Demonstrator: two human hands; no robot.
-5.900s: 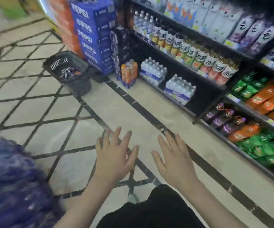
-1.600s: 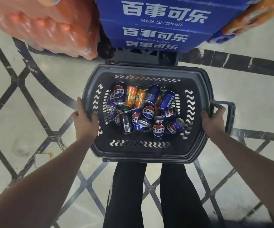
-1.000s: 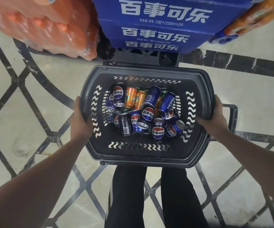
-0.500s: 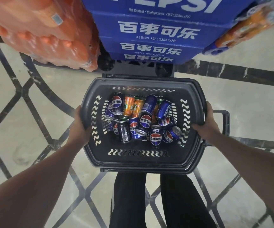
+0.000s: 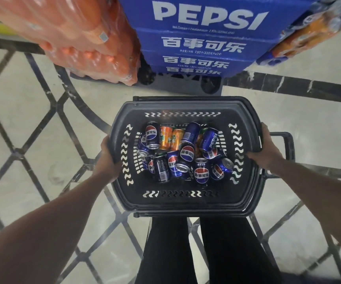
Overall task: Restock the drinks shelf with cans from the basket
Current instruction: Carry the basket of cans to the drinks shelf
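Head view: our left hand (image 5: 107,160) and right hand (image 5: 265,149) grip the short ends of the black basket (image 5: 182,203); its long axis runs between them; Pepsi cans (image 5: 187,153) lie midway.

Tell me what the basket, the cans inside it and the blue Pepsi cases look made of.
Basket: dark moulded plastic, likely, semi-matte; wavy slots cut through its walls. Cans: metal, probably aluminium; glossy printed sides, bare silver rims. Blue Pepsi cases: apparently printed cardboard, flat-faced and stacked, though a film wrap cannot be ruled out.
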